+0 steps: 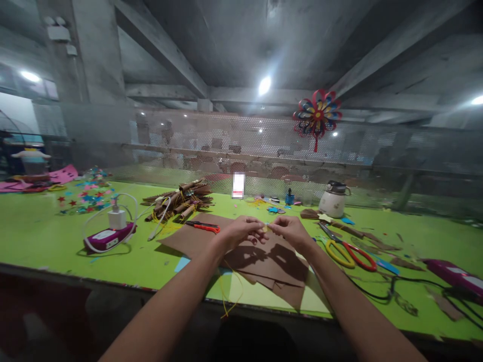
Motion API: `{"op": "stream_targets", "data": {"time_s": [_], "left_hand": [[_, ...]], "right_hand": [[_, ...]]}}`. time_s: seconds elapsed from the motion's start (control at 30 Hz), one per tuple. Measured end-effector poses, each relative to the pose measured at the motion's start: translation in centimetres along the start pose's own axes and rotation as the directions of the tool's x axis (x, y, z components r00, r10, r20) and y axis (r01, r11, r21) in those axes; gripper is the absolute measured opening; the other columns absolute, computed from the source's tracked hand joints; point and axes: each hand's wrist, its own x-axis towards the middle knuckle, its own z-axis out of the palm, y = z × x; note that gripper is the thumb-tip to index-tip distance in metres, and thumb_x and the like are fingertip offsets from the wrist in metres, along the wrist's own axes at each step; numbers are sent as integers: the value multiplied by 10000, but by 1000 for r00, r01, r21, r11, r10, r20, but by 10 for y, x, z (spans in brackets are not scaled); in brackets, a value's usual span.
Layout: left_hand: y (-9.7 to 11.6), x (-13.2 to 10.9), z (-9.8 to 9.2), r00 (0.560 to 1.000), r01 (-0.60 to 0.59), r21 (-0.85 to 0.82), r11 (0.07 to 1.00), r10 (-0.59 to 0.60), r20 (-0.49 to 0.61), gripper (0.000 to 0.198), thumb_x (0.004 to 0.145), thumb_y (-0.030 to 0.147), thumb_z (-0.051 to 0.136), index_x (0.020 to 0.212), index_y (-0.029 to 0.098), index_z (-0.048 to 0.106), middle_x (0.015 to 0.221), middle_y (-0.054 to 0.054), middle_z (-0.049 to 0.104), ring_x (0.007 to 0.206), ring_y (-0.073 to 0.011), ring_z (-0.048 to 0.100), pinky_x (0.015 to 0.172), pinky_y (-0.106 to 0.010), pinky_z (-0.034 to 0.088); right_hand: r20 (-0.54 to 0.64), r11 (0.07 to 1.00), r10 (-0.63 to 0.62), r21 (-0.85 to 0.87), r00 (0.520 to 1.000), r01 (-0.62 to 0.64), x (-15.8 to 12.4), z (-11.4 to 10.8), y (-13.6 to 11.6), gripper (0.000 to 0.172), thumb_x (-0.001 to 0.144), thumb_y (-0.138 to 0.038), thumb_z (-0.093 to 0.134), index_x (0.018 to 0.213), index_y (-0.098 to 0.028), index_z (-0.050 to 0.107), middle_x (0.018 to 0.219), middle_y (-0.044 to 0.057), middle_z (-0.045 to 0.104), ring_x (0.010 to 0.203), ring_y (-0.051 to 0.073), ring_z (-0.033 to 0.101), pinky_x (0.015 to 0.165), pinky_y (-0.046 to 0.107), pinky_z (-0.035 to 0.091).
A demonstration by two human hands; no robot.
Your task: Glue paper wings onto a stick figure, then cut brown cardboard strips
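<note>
Above the brown cardboard sheets (pixel 211 241), my left hand (pixel 243 231) and my right hand (pixel 290 232) meet fingertip to fingertip. Both pinch a small pale-yellow piece (pixel 265 228), too small to make out exactly. A craft knife with an orange-red handle (pixel 204 227) lies on the cardboard, left of my left hand. Yellow thread (pixel 232 296) trails over the table's front edge below my hands. To the right of my right hand rest scissors (pixel 349 251) with one yellow and one red handle loop.
A pile of rolled brown cardboard pieces (pixel 184 201) stands back left, near a purple power strip (pixel 110 236) with a white charger. A lidded cup (pixel 332 199) is back right. A second purple power strip (pixel 455 276) and black cable lie right. A pinwheel (pixel 318 114) hangs on the mesh screen.
</note>
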Motion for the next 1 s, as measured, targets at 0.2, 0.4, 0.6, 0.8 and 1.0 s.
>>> {"op": "stream_targets", "data": {"time_s": [0.2, 0.4, 0.6, 0.8, 1.0], "left_hand": [[-5, 4, -7, 999, -8, -91, 996, 13, 47, 291, 743, 354, 675, 824, 82, 611, 829, -157, 692, 678, -165, 655, 591, -249, 448], [-6, 4, -6, 997, -36, -125, 991, 45, 65, 282, 746, 344, 682, 806, 80, 602, 860, -174, 693, 733, -197, 671, 669, -289, 484], [0, 0, -1, 997, -44, -127, 991, 53, 63, 285, 746, 338, 684, 822, 73, 615, 903, -189, 688, 746, -197, 670, 714, -318, 492], [1, 0, 1, 997, -69, -85, 994, 72, 28, 285, 727, 338, 699, 808, 73, 635, 902, -182, 686, 735, -191, 664, 709, -320, 488], [1, 0, 2, 997, -75, -62, 995, 74, -23, 352, 684, 361, 732, 888, 89, 639, 845, -152, 695, 732, -198, 664, 686, -321, 486]], "right_hand": [[-21, 995, 16, 103, 1000, -13, 0, -1, -3, 340, 604, -456, 729, 556, -155, 580, 488, -29, 519, 479, 90, 421, 514, 250, 331], [-7, 982, 31, 187, 999, -29, 0, -3, -1, 324, 624, -425, 735, 556, -153, 575, 472, -32, 524, 465, 82, 424, 508, 245, 322], [31, 965, 97, 240, 995, -102, 1, -5, 2, 337, 617, -446, 736, 580, -154, 571, 472, -35, 525, 436, 72, 394, 464, 237, 277], [23, 966, 90, 242, 996, -93, 0, -3, 2, 359, 608, -467, 737, 571, -156, 562, 470, -37, 514, 445, 73, 392, 460, 236, 265], [13, 970, 84, 227, 996, -84, 0, -2, 2, 356, 617, -461, 734, 572, -153, 562, 466, -42, 505, 447, 70, 387, 474, 237, 278]]}}
